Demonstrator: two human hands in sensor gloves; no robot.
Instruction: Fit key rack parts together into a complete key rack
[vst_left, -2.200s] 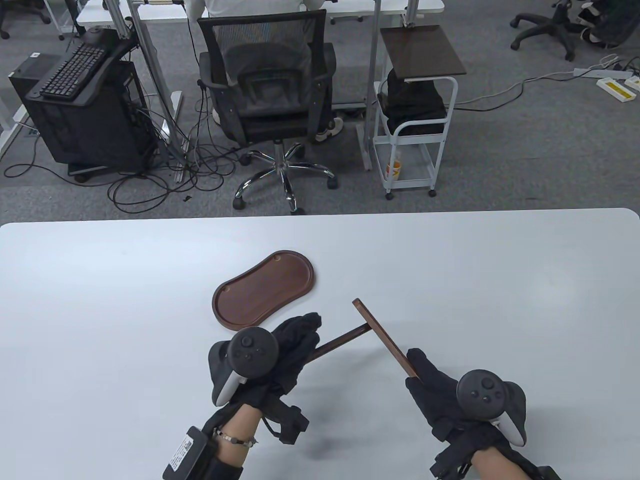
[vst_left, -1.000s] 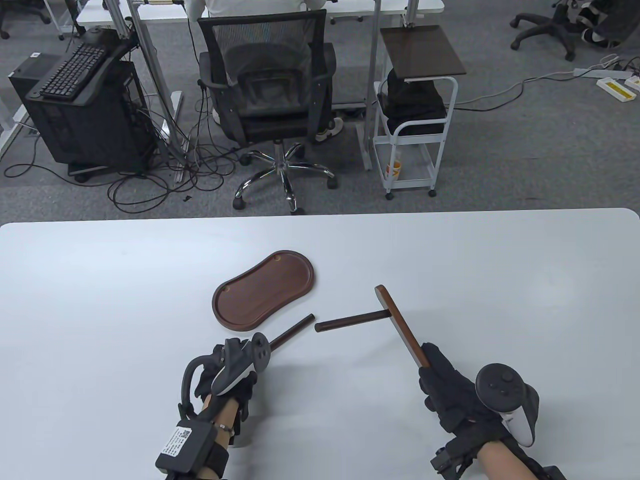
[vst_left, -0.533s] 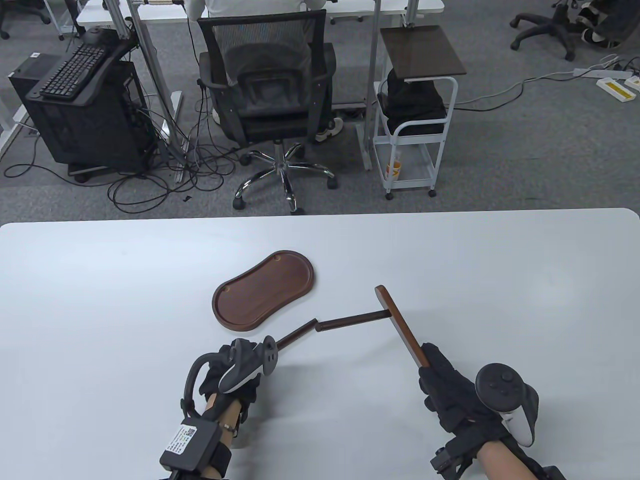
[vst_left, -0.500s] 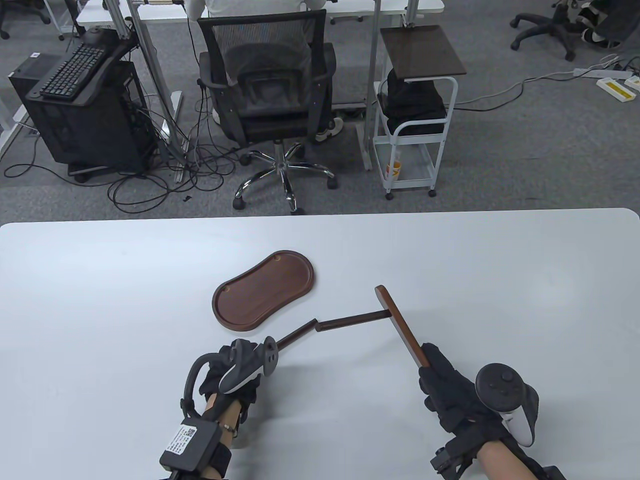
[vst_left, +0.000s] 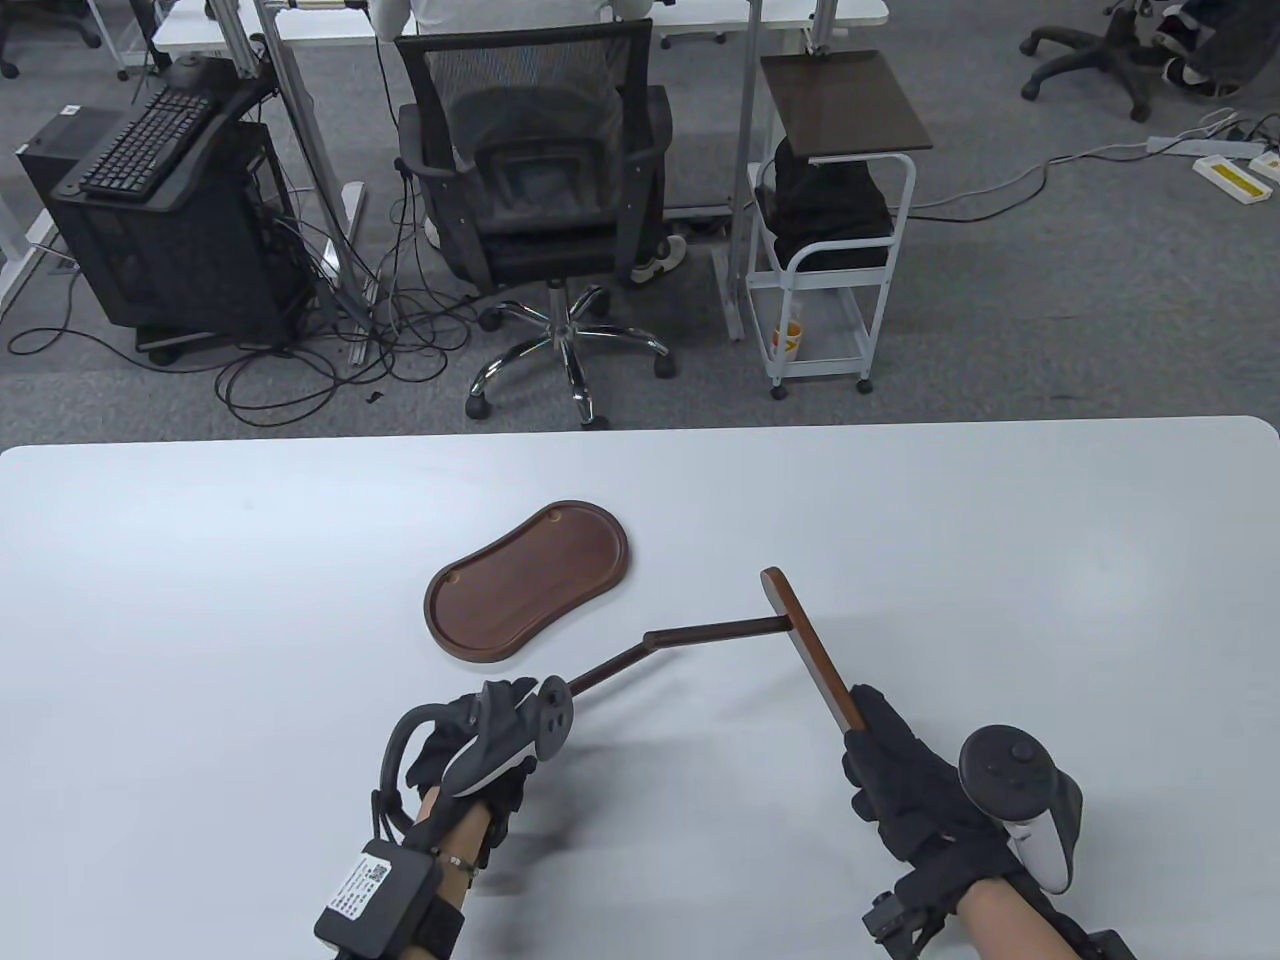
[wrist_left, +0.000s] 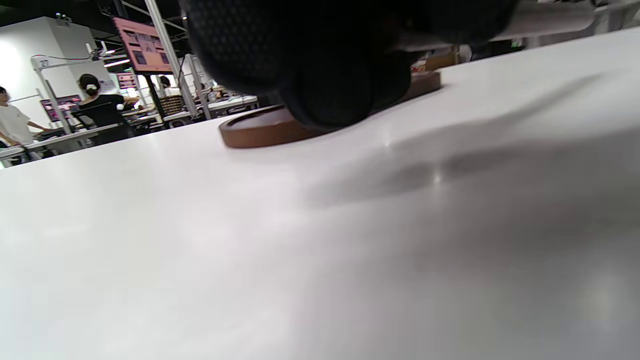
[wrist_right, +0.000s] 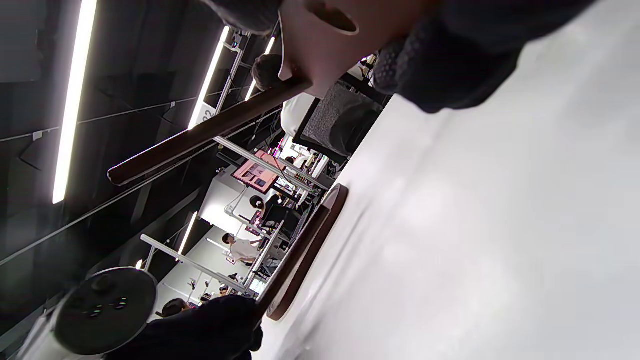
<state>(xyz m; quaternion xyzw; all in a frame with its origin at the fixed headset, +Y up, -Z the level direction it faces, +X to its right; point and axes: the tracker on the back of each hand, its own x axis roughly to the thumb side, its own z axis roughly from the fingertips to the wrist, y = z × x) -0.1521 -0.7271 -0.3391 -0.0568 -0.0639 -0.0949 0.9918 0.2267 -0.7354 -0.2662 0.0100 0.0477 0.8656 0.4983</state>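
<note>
1. Now the free end of the thin rod (vst_left: 612, 667) held by the left hand (vst_left: 480, 745) meets the end of the thicker rod (vst_left: 715, 632) that sticks out from the flat bar (vst_left: 812, 650); one second ago there was a clear gap between these two ends, and half a second ago they were just beside each other, a little offset.
2. Together the two rods make a bent line above the table (vst_left: 900, 520), and the joint is to the right of the wooden base tray (vst_left: 528, 580).
3. The left hand is closed around the near end of the thin rod, and it has moved a little to the right and farther from the person since one second ago.
4. The right hand (vst_left: 905, 780) grips the near end of the flat bar, which has shifted only slightly to the right.
5. The base tray lies flat on the table in the same place as before, and no hand touches it.
6. In the left wrist view the gloved fingers (wrist_left: 345, 70) are curled, with the tray behind them.
</note>
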